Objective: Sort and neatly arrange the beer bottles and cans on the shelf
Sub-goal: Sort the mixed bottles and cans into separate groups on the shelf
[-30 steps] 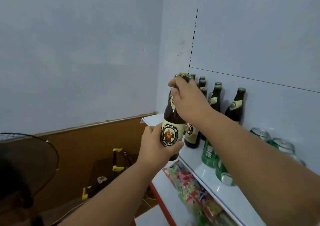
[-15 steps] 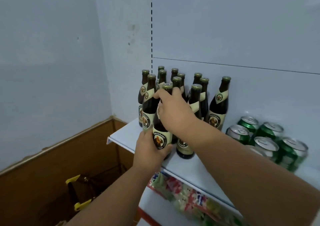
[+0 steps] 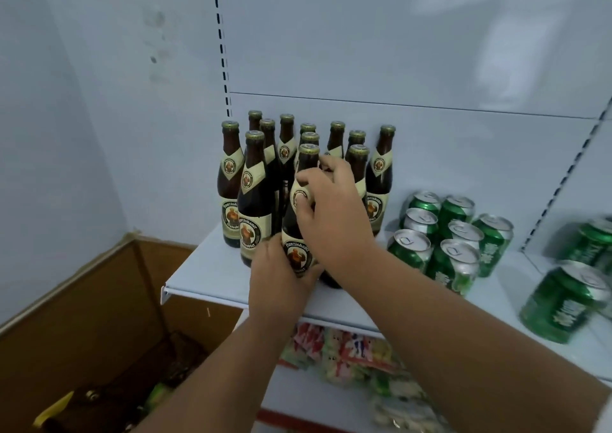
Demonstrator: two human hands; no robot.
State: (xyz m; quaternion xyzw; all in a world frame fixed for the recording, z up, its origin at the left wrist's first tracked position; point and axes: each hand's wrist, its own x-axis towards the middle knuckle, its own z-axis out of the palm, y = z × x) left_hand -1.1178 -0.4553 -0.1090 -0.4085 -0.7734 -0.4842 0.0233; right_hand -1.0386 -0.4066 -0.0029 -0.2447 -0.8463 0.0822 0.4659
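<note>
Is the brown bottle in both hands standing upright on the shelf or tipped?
Upright. The brown glass bottle stands vertical like its neighbours, on the white shelf; left hand hides its base, so contact is unclear.

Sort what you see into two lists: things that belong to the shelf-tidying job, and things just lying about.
Part of the job:
held bottle, gripped by left hand and right hand
standing brown bottles
green cans
white shelf

Just lying about:
snack packets on the shelf below
cardboard box at the left

Both hands grip a brown bottle standing on the white shelf.
</note>
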